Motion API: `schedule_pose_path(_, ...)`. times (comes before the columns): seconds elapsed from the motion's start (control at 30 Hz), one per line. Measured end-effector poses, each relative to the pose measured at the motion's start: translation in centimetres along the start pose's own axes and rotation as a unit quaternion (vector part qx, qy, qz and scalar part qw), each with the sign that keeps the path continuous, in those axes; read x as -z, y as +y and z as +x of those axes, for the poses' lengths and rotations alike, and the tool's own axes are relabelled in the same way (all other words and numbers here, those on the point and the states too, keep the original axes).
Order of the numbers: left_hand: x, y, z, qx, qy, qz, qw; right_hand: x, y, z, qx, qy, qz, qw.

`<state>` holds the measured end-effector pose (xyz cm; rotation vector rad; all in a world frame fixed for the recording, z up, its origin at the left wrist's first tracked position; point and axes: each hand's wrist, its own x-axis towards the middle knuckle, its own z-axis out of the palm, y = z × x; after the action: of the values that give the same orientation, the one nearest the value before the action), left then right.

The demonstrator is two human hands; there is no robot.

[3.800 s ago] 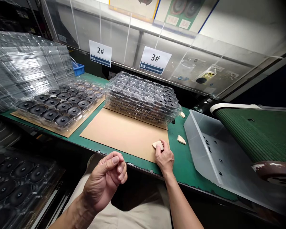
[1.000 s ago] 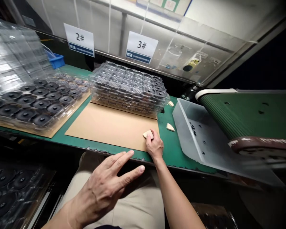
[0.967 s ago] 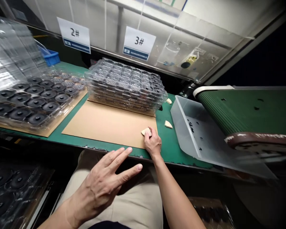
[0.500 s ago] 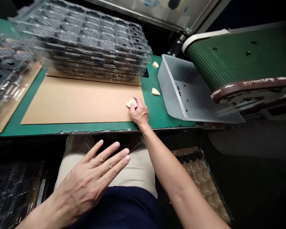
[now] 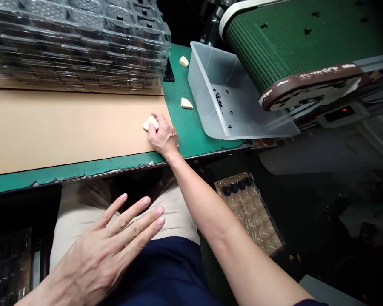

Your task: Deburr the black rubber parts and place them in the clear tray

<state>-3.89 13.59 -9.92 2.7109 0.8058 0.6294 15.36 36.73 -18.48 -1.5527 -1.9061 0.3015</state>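
Observation:
My right hand [image 5: 164, 135] is closed around a cream-coloured sponge-like piece [image 5: 150, 123], thumb on the near side. It rests on the right end of a flat cardboard sheet [image 5: 67, 127]. My left hand [image 5: 115, 246] hovers over my lap with fingers spread and nothing in it. Two similar cream pieces lie on the green table mat [image 5: 178, 123]: one wedge [image 5: 187, 103] beyond my right hand, another [image 5: 184, 61] farther back.
Stacked clear plastic trays [image 5: 83, 55] stand at the back left. A translucent bin [image 5: 207, 97] holding small black parts sits under the end of a green conveyor belt [image 5: 284, 46]. A tray with black round parts [image 5: 239, 187] is low on the right.
The view has swung to the right, so things on the table appear farther left. My right hand still grips the cream piece on the cardboard; my left hand stays spread.

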Motion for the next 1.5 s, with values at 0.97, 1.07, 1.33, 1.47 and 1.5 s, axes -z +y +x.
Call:
schedule_pose_path(0.97, -0.1, 0.7, 0.1, 0.019, 0.013, 0.011, 1.000, 0.0, 0.1, 0.0, -0.001, 0.020, 0.018, 1.000)
schedule_pose_path(1.07, -0.1, 0.8, 0.0, -0.006, 0.015, 0.016, 1.000, 0.1, 0.0, 0.0, -0.001, 0.019, 0.014, 1.000)
schedule_pose_path(1.33, -0.8, 1.0, 0.0, -0.012, 0.044, 0.003, 0.999, 0.1, -0.1, -0.1, -0.001, 0.024, 0.021, 0.999)
schedule_pose_path(1.47, -1.0, 0.9, 0.4, -0.009, 0.074, -0.002, 0.997, 0.1, -0.1, -0.1, -0.002, 0.032, 0.034, 0.999)
schedule_pose_path(1.5, -1.0, 0.9, 0.5, -0.008, 0.078, 0.000, 0.997, 0.1, -0.1, -0.1, -0.002, 0.033, 0.037, 0.999)
